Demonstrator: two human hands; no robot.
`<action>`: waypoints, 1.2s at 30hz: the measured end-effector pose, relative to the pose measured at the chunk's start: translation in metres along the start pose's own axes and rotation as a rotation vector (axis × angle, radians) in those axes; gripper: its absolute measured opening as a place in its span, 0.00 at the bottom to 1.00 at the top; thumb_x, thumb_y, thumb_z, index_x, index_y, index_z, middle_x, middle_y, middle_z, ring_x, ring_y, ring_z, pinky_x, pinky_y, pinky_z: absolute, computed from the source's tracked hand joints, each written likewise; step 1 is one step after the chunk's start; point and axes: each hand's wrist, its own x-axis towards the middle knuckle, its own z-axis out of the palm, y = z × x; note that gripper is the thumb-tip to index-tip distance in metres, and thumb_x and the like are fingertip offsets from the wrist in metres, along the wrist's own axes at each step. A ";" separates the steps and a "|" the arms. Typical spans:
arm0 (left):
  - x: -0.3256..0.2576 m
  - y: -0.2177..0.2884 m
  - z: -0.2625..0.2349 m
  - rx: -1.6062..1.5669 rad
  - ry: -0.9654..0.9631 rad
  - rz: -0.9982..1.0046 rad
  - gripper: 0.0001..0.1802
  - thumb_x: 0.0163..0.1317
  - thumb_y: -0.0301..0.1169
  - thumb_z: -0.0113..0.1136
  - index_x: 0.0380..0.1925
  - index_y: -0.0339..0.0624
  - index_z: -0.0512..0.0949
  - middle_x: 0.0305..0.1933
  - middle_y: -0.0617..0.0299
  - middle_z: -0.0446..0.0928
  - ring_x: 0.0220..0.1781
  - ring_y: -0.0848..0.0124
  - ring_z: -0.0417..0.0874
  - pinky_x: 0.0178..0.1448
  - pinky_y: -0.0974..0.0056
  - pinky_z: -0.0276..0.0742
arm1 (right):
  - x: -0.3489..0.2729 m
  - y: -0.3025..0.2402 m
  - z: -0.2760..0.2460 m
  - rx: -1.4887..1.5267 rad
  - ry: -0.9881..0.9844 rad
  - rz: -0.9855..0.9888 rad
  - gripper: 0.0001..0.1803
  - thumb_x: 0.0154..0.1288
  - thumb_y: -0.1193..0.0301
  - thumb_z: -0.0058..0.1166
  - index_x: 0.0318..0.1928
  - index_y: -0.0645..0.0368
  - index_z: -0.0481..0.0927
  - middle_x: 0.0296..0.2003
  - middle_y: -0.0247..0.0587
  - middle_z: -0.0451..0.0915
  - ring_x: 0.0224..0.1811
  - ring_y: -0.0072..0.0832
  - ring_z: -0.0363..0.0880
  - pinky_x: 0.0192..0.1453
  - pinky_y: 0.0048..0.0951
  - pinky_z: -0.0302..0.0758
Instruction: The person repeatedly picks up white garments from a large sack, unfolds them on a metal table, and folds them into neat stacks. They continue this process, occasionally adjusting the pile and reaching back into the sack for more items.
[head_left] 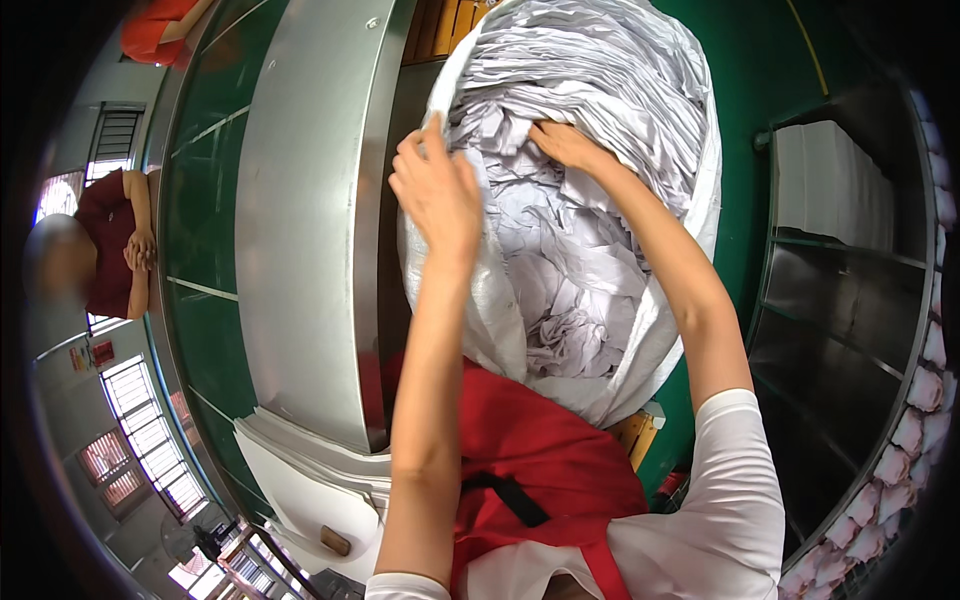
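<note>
Head view: the scene was a workroom with a green floor, barred windows at the left rim, and a broad curved metal machine housing running down the left half of the picture. A metal shelf rack stood at the right, carrying a stack of white folded cloth. A second person in a dark red top sat at the far left with hands clasped, well apart from the work. In the centre stood a large white woven sack, open at the top and filled with crumpled white cloth. The left hand lay at the sack's left rim, fingers bent over the edge; whether its grip was closed on the rim cannot be told. The right hand reached into the sack and rested on the cloth, fingers narrow and pressed into the folds. A red apron over a white shirt filled the lower edge, just beside the sack.
</note>
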 end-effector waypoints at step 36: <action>-0.165 -0.051 0.248 0.074 -1.192 0.166 0.15 0.43 0.26 0.64 0.36 0.44 0.82 0.43 0.50 0.81 0.47 0.52 0.83 0.48 0.47 0.77 | -0.023 0.080 -0.036 -1.500 -0.241 -0.432 0.20 0.70 0.69 0.33 0.60 0.57 0.67 0.37 0.38 0.79 0.29 0.29 0.78 0.31 0.30 0.74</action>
